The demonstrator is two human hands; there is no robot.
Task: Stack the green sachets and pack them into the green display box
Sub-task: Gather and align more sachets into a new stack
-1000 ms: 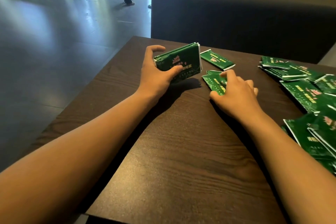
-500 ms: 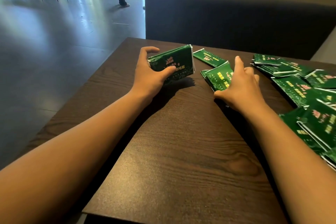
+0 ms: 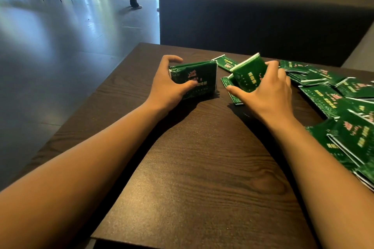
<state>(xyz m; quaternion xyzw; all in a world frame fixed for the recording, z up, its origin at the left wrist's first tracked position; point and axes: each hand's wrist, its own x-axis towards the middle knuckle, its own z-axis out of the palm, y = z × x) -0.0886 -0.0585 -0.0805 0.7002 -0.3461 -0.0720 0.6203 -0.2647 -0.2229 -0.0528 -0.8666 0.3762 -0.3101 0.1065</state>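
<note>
While your left hand (image 3: 168,87) keeps gripping the stack (image 3: 194,79) upright on the tabletop (image 3: 202,168), your right hand (image 3: 269,95) fingers have now lifted 1 sachet (image 3: 250,75), ready to join the stack

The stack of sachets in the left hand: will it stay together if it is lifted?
Probably only while squeezed: the left hand clamps the stack of sachets on edge. The glossy packets look slippery, so they may fan out. It stands upright on the table, so it would likely tip if released.

The table (image 3: 202,168) is dark wood-grain with a matt finish, the green sachets (image 3: 323,95) at three o'clock look like glossy printed foil, and the floor (image 3: 50,36) shines smooth.
</note>
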